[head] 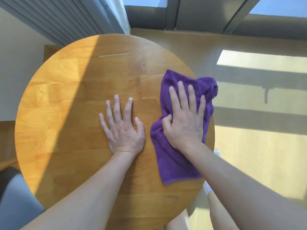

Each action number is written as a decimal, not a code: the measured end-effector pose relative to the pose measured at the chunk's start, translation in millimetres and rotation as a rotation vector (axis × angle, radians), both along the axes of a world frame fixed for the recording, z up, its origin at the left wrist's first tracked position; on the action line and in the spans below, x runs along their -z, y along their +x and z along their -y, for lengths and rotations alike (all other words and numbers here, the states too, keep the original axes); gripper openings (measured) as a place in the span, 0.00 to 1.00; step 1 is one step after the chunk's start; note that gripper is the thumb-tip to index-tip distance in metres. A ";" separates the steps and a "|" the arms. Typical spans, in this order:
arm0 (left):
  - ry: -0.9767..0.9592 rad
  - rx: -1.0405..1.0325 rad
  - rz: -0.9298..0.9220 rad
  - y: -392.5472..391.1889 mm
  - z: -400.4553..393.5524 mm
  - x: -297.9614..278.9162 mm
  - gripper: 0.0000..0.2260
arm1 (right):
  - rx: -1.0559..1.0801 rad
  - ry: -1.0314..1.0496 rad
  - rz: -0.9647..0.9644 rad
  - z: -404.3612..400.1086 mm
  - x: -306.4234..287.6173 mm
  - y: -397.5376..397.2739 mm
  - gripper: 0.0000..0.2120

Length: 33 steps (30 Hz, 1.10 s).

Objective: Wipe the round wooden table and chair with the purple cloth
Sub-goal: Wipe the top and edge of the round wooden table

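The round wooden table (69, 100) fills the middle of the head view, its left part lit by sun. The purple cloth (172, 163) lies crumpled on the table's right side, one corner hanging past the right edge. My right hand (184, 118) presses flat on the cloth, fingers spread and the thumb pinching a fold. My left hand (123, 125) rests flat on the bare wood just left of the cloth, fingers apart, holding nothing. A chair with a grey seat (15, 196) shows partly at the lower left, beside the table.
Grey curtains (69, 19) hang behind the table at the upper left. A window frame (199, 14) runs along the top. Wooden floor (257, 146) with sun patches lies to the right. My legs and white-socked feet (207, 188) stand under the table's right edge.
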<state>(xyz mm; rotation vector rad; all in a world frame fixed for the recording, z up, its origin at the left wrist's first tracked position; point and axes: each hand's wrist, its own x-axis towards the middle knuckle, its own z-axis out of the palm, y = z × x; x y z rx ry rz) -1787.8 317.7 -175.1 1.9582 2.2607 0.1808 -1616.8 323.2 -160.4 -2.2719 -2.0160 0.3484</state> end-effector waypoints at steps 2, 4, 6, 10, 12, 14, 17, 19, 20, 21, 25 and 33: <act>-0.003 -0.001 0.004 -0.6 -0.4 -0.6 0.30 | -0.122 -0.020 0.013 36.2 -0.4 4.5 0.40; -0.013 0.009 0.009 0.3 -1.1 -2.4 0.31 | -0.272 -0.041 0.020 40.4 1.3 21.2 0.40; -0.030 0.027 0.002 -1.0 -2.0 -3.4 0.32 | -0.356 -0.030 0.015 19.1 3.4 37.0 0.40; -0.055 0.046 0.012 -5.8 -1.2 -2.6 0.34 | 0.058 -0.024 -0.041 -21.5 0.5 34.5 0.39; -0.057 0.045 0.019 -5.5 -0.4 -3.6 0.35 | 0.243 -0.032 -0.059 -9.9 -1.5 15.1 0.38; -0.056 0.044 0.028 -4.5 -0.2 -5.2 0.35 | 0.220 -0.045 -0.054 21.6 -3.5 0.1 0.38; -0.055 0.052 0.035 -3.8 0.3 -5.3 0.36 | -0.071 -0.078 -0.007 72.7 -4.6 6.6 0.39; -0.055 0.058 0.027 -3.3 1.3 -4.9 0.37 | -0.308 -0.085 0.028 80.8 -3.1 27.3 0.40; -0.057 0.063 0.023 -2.6 1.3 -4.6 0.37 | -0.410 -0.082 0.038 75.8 -2.3 39.0 0.39; -0.061 0.070 0.019 -2.4 0.7 -4.3 0.38 | -0.493 -0.072 0.041 66.8 -1.2 49.9 0.39; -0.105 0.133 -0.005 -8.7 0.7 -3.3 0.42 | -0.585 -0.024 -0.009 32.2 0.0 66.8 0.37; -0.074 0.521 0.001 -20.3 33.2 -5.1 0.37 | -0.050 -0.028 -0.034 44.1 -3.8 25.6 0.37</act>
